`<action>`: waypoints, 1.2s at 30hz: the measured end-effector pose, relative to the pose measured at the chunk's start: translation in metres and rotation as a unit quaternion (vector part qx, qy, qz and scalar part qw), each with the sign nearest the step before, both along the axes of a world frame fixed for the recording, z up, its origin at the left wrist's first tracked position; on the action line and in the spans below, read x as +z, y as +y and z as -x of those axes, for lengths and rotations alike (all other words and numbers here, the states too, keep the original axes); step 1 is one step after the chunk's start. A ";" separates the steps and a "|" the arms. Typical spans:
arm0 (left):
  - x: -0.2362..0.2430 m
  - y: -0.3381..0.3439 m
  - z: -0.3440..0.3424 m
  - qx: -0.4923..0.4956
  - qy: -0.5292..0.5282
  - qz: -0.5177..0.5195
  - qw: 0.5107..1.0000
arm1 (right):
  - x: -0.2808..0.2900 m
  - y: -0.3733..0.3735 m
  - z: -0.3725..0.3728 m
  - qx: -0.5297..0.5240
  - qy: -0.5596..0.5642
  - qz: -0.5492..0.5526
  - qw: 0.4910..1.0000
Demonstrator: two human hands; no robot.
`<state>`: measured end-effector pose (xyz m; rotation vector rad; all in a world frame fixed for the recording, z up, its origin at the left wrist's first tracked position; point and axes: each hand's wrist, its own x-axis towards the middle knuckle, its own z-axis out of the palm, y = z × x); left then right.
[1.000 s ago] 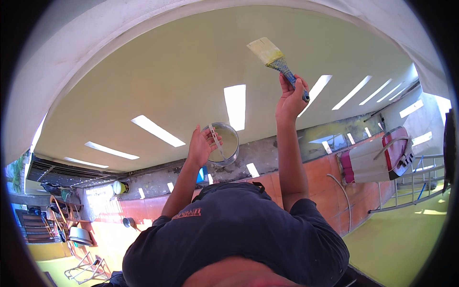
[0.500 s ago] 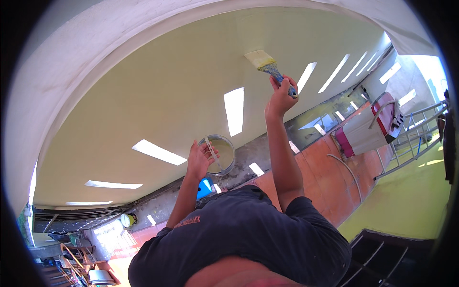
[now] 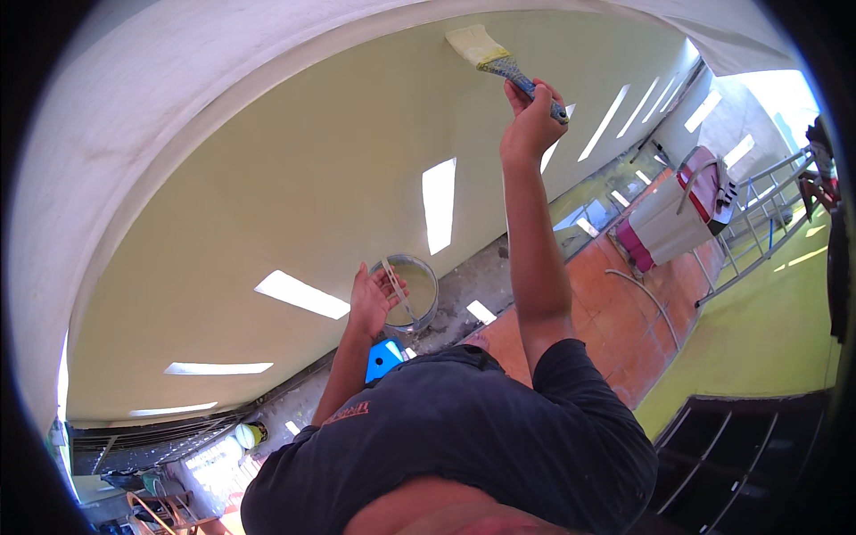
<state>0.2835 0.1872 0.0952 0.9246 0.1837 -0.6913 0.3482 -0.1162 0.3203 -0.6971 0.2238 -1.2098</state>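
Observation:
My right hand (image 3: 533, 123) is raised high, its fingers closed round the blue, paint-specked handle of a wide paintbrush (image 3: 505, 68). The brush's pale, paint-covered bristles touch the yellow-green wall (image 3: 339, 160) near its upper edge. Lower down, my left hand (image 3: 373, 301) holds a round paint bucket (image 3: 423, 299) by the pale strap-like handle across its top, with the fingers hooked under it. Yellowish-green paint shows inside the bucket.
Below the bucket stands a blue plastic stool (image 3: 383, 358). To the right are a white-and-pink bin-like object (image 3: 669, 227), a metal ladder (image 3: 758, 236) and a curved hose (image 3: 651, 303) on orange floor tiles. A wooden chair (image 3: 160, 513) stands at lower left.
My right hand has moved upward with the paintbrush, bringing its bristles closer to the wall's top edge. My left hand still holds the bucket in about the same place.

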 end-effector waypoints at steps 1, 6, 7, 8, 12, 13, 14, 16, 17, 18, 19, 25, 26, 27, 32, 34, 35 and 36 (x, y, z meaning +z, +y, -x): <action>0.001 0.002 -0.001 -0.003 0.004 -0.002 1.000 | -0.005 0.001 0.001 -0.003 0.037 -0.021 0.999; 0.000 0.009 -0.003 -0.010 0.006 -0.002 1.000 | -0.007 -0.001 -0.007 0.008 -0.064 -0.016 0.998; -0.001 0.009 -0.004 -0.011 0.006 -0.003 1.000 | -0.007 0.001 -0.007 0.024 -0.102 0.021 0.994; -0.002 0.010 -0.005 -0.013 0.004 -0.007 1.000 | -0.006 0.002 -0.006 0.012 -0.056 -0.013 0.998; -0.005 0.014 -0.013 -0.018 -0.008 0.002 1.000 | -0.004 0.007 0.001 -0.013 -0.018 -0.010 1.000; -0.007 0.015 -0.014 -0.017 -0.006 0.004 1.000 | -0.003 0.007 0.001 -0.030 -0.007 -0.044 0.999; -0.007 0.016 -0.014 -0.014 0.003 -0.004 1.000 | -0.001 0.007 0.001 -0.014 -0.048 -0.013 0.999; -0.008 0.018 -0.015 -0.021 -0.009 0.002 1.000 | 0.003 0.005 -0.004 -0.004 -0.112 0.008 0.994; -0.008 0.018 -0.016 -0.022 -0.013 -0.005 1.000 | 0.004 0.005 -0.006 -0.005 -0.080 -0.004 0.997; -0.008 0.018 -0.018 -0.023 -0.012 0.001 1.000 | 0.003 0.007 -0.008 -0.003 -0.063 0.008 0.998; -0.008 0.018 -0.018 -0.022 -0.010 0.001 1.000 | 0.001 0.008 -0.007 0.005 -0.053 0.044 0.998; -0.007 0.017 -0.021 -0.024 -0.007 0.006 1.000 | 0.000 0.007 0.004 -0.007 -0.062 -0.009 0.998; -0.007 0.018 -0.020 -0.024 0.001 -0.007 1.000 | 0.003 0.006 0.003 0.001 -0.068 0.006 0.998; -0.008 0.017 -0.019 -0.026 -0.005 0.000 1.000 | 0.006 0.004 -0.001 0.002 -0.074 0.018 0.997; -0.008 0.014 -0.019 -0.034 -0.012 0.004 0.999 | -0.022 0.013 -0.011 -0.005 -0.030 0.019 0.999; -0.009 0.014 -0.019 -0.029 -0.005 0.006 1.000 | -0.055 0.020 0.000 -0.006 0.020 -0.016 1.000; -0.010 0.014 -0.019 -0.025 0.006 -0.001 1.000 | -0.070 0.023 0.006 -0.009 0.051 -0.029 0.998; -0.011 0.014 -0.019 -0.025 0.002 0.006 1.000 | -0.079 0.024 0.009 -0.016 0.093 -0.056 0.994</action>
